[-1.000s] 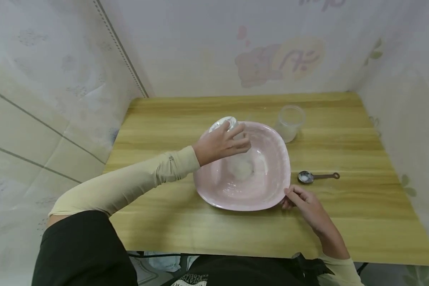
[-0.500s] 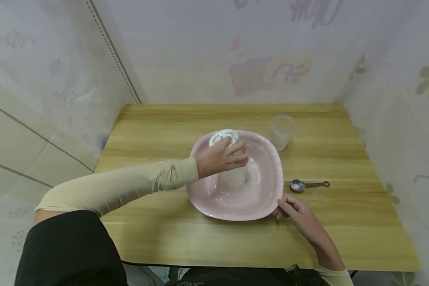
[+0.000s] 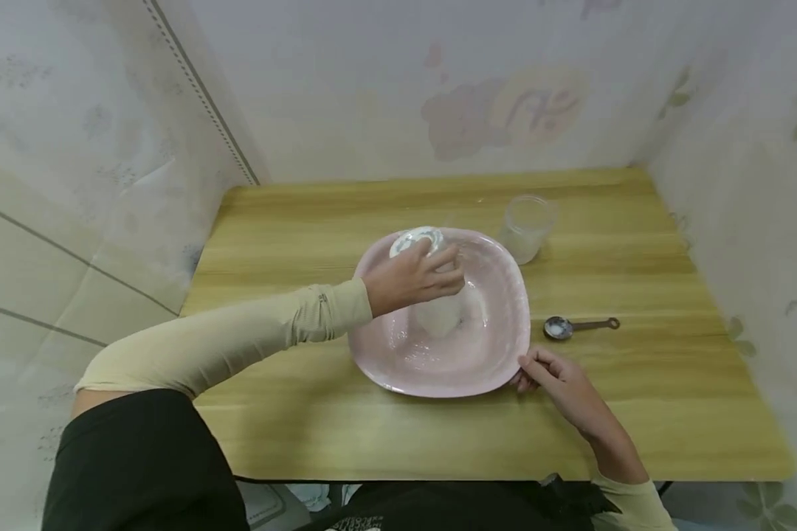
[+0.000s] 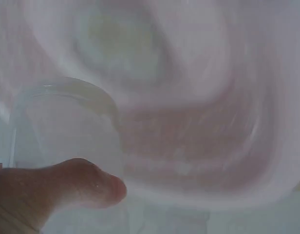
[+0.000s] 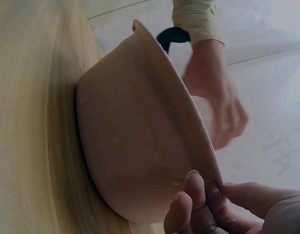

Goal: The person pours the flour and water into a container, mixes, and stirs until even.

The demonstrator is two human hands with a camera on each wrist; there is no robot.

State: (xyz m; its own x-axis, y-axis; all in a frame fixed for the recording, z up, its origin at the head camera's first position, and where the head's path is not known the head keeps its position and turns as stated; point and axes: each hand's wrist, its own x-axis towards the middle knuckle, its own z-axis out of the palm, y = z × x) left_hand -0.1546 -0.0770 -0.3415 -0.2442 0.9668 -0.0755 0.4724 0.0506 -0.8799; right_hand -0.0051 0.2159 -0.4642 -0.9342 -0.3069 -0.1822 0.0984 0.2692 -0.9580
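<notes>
A pink basin (image 3: 405, 372) stands on the wooden table. Over its far left side my left hand (image 3: 413, 280) grips a clear plastic cup (image 3: 408, 240), tipped with its base up toward the far left. In the left wrist view, my thumb (image 4: 86, 183) lies across the cup's clear wall (image 4: 67, 131). Pale, whitish stuff (image 3: 438, 317) covers the basin's bottom; whether it is powder or liquid I cannot tell. My right hand (image 3: 564, 383) pinches the basin's near right rim, thumb on top and fingers (image 5: 195, 187) curled beneath, as the right wrist view shows.
Behind the basin's right side stands another clear plastic cup (image 3: 528, 232), with whitish contents low inside. A dark measuring spoon (image 3: 559, 328) with white residue lies right of the basin. Printed cloth walls (image 3: 345, 96) close in the table's back and sides.
The head view shifts slightly. My left hand keeps the cup tipped over the basin, a touch nearer to me against the far rim. My right hand stays on the rim.
</notes>
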